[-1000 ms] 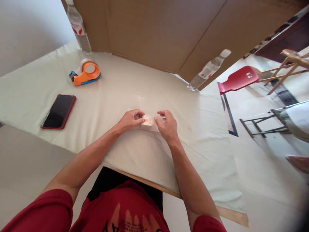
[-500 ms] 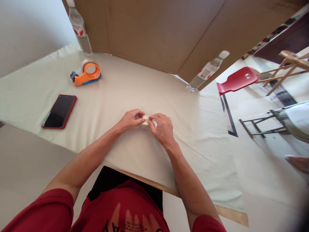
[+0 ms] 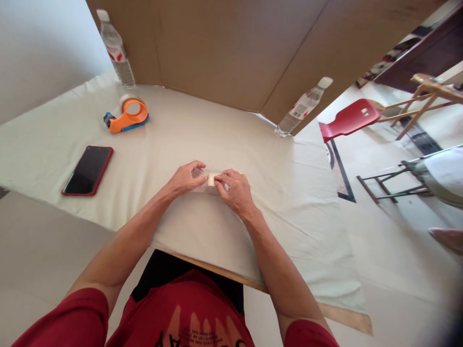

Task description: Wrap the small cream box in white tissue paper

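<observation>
A small white packet [image 3: 210, 180] lies on the pale cloth of the table [image 3: 173, 144], pinched between both hands. My left hand [image 3: 185, 178] curls its fingers round the packet's left end. My right hand [image 3: 234, 191] presses thumb and fingers on its right end, covering most of it. The two hands nearly touch. A thin clear wrapper seems to lie under them, though I cannot make it out well.
A red-cased phone [image 3: 88, 170] lies at the left. An orange tape dispenser [image 3: 127, 115] sits far left. Two water bottles [image 3: 115, 48] [image 3: 302, 106] stand against a cardboard wall [image 3: 231, 48]. A red chair [image 3: 349, 120] and stools are on the floor at right.
My right hand slid left until it met my left hand, covering the packet's printed face. The camera tilted slightly.
</observation>
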The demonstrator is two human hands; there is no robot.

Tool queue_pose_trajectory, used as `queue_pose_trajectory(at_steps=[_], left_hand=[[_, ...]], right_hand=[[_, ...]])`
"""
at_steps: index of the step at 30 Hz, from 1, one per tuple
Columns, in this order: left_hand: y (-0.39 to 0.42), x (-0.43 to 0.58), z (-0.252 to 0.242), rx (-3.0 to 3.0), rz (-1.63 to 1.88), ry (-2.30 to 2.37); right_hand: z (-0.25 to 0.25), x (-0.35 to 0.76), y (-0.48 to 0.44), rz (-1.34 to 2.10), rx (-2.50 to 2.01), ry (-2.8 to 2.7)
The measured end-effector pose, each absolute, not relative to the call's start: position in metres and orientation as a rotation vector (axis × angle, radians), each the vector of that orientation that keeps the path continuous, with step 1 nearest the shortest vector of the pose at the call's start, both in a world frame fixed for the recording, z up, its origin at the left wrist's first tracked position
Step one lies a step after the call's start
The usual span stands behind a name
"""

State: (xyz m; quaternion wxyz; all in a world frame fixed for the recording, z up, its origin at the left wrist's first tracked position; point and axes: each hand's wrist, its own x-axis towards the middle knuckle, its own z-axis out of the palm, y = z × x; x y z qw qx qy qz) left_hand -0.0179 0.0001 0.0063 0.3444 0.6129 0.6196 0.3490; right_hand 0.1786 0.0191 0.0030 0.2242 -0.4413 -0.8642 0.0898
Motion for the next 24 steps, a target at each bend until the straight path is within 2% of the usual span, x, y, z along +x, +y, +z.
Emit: queue_pose_trajectory(at_steps=[4, 12, 24], left_hand=[[-0.005, -0.027, 0.008, 1.607, 0.782, 1.626], [0.001, -0.024, 0.008, 1.590, 0.819, 1.732], [0.001, -0.027, 0.022, 1.742, 0.183, 2.200]], right_hand=[[0.003, 0.178, 0.018, 0.283, -1.227, -2.379], [0.004, 0.177, 0.019, 0.304, -1.209, -2.375], [0.005, 0.177, 0.017, 0.333, -1.202, -2.370]])
